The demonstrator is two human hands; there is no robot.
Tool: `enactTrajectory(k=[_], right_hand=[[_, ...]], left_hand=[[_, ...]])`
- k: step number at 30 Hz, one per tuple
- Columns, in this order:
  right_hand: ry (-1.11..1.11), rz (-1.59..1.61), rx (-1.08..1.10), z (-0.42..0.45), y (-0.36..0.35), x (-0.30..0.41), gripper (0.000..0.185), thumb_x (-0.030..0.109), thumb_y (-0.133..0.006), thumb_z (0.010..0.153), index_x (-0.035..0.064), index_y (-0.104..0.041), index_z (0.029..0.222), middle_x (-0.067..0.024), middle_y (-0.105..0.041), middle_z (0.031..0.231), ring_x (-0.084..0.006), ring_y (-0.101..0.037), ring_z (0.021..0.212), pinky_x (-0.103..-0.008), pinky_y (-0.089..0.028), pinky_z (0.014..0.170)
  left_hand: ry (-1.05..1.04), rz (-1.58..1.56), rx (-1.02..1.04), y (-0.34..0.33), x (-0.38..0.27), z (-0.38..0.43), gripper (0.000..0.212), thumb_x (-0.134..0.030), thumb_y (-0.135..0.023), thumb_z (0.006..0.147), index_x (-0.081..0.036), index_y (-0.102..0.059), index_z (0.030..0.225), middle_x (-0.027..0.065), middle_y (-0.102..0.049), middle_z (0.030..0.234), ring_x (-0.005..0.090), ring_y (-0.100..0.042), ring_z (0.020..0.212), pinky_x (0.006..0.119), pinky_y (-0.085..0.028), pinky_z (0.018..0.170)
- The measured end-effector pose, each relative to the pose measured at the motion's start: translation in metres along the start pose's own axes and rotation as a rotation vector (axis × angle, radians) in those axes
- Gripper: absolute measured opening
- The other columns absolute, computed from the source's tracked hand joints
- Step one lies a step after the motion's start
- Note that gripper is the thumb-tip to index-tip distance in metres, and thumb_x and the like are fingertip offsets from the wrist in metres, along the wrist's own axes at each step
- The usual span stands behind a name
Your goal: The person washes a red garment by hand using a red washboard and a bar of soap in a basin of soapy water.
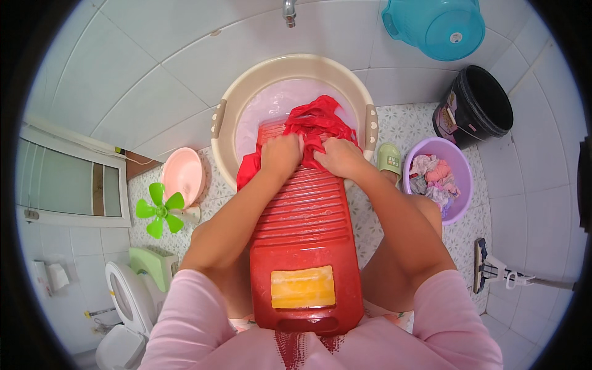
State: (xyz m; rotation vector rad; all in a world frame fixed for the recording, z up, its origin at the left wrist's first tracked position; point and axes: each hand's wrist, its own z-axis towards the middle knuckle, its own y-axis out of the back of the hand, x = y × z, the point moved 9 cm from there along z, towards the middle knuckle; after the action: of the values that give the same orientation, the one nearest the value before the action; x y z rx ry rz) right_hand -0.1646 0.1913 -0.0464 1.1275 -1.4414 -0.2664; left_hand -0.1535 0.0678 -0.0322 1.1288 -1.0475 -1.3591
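A red plastic washboard (303,215) leans from my lap into a beige plastic basin (224,152) of cloudy, soapy water (259,99). Bunched wet red cloth (319,113) lies over the board's upper ridges and trails over the basin's left front rim. My left hand (283,155) grips part of this cloth, fingers curled down against the ridges. Close beside it, my right hand (340,155) clutches another fold; its fingertips are partly hidden. On the washboard's flat near end rests a yellow bar of laundry soap (303,286).
At right stand a purple basin (465,185) of clothes (434,175), a black bucket (490,104) and a squeegee-like mop (485,268). A teal basin (444,32) hangs near a tap (289,16). Leftward are a pink basin (185,171), a green-bladed fan (160,212) and a toilet (129,296).
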Motion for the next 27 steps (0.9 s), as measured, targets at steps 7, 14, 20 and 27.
enactTrajectory(k=[7, 14, 20, 27], right_hand=[[0.044, -0.067, 0.146, -0.009, -0.003, 0.013, 0.038, 0.034, -0.056, 0.084, 0.0004, -0.063, 0.102, -0.0253, -0.065, 0.096, -0.0417, -0.062, 0.091, -0.0491, -0.049, 0.082], [0.161, 0.137, -0.065, 0.018, 0.002, -0.016, 0.041, 0.032, -0.056, 0.086, -0.0019, -0.062, 0.108, -0.0263, -0.064, 0.098, -0.0403, -0.062, 0.092, -0.0445, -0.048, 0.085], [-0.054, 0.912, -0.044, 0.007, 0.035, -0.032, 0.025, 0.01, -0.057, 0.089, -0.0056, -0.063, 0.107, -0.0122, -0.068, 0.095, -0.0199, -0.065, 0.085, -0.0306, -0.05, 0.078], [0.05, 1.354, 0.01, 0.003, 0.044, -0.018, 0.028, 0.009, -0.054, 0.088, -0.0037, -0.062, 0.111, -0.0111, -0.067, 0.104, -0.0194, -0.065, 0.094, -0.0298, -0.05, 0.085]], left_hand=[[-0.104, -0.039, 0.051, 0.017, -0.006, -0.046, 0.037, -0.027, -0.054, 0.09, -0.004, -0.063, 0.063, 0.0214, -0.06, 0.059, 0.0373, -0.06, 0.05, 0.048, -0.051, 0.052], [0.148, -0.059, -0.024, 0.02, 0.062, 0.029, 0.045, -0.037, -0.052, 0.092, 0.001, -0.067, 0.073, 0.024, -0.063, 0.068, 0.0383, -0.063, 0.063, 0.046, -0.051, 0.063], [0.116, -0.418, 0.289, 0.072, 0.109, -0.015, 0.046, -0.043, -0.066, 0.084, 0.003, -0.066, 0.083, 0.0196, -0.064, 0.074, 0.0309, -0.062, 0.067, 0.04, -0.047, 0.063], [0.371, -1.193, 0.328, 0.052, 0.085, -0.057, 0.034, -0.029, -0.055, 0.096, 0.0, -0.059, 0.112, 0.0068, -0.064, 0.098, 0.0135, -0.058, 0.086, 0.029, -0.047, 0.078]])
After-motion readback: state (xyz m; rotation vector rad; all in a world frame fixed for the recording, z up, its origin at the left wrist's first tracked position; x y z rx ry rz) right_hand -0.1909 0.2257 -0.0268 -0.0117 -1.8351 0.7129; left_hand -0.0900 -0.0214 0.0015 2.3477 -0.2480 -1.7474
